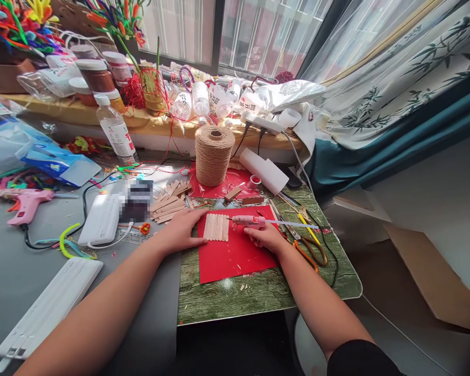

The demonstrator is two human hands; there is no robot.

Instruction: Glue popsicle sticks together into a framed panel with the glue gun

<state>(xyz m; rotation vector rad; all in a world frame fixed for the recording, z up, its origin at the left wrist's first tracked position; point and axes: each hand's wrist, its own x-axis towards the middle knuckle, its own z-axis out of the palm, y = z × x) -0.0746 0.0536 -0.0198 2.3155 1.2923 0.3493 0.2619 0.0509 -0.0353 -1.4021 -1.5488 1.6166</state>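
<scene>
My right hand (pixel 265 237) is wrapped round a pink hot glue gun (pixel 250 221), with a pale glue stick (pixel 292 224) sticking out of its back. The gun's nozzle points left, at the upper right edge of a small panel of wooden craft sticks (pixel 216 227) laid side by side. That panel lies on a sheet of red paper (pixel 235 263). At the panel's left edge rests my left hand (pixel 182 230), thumb and fingers apart, holding nothing. Whether its fingertips touch the sticks I cannot tell. Loose craft sticks (pixel 170 203) are heaped just beyond it.
Behind the paper stands a large spool of twine (pixel 214 156). Scissors (pixel 311 253) and a black cable lie on the right. A second pink glue gun (pixel 29 203), white power strips (pixel 100 218) and a plastic bottle (pixel 116 130) are on the left. Jars and bottles crowd the windowsill (pixel 180 130).
</scene>
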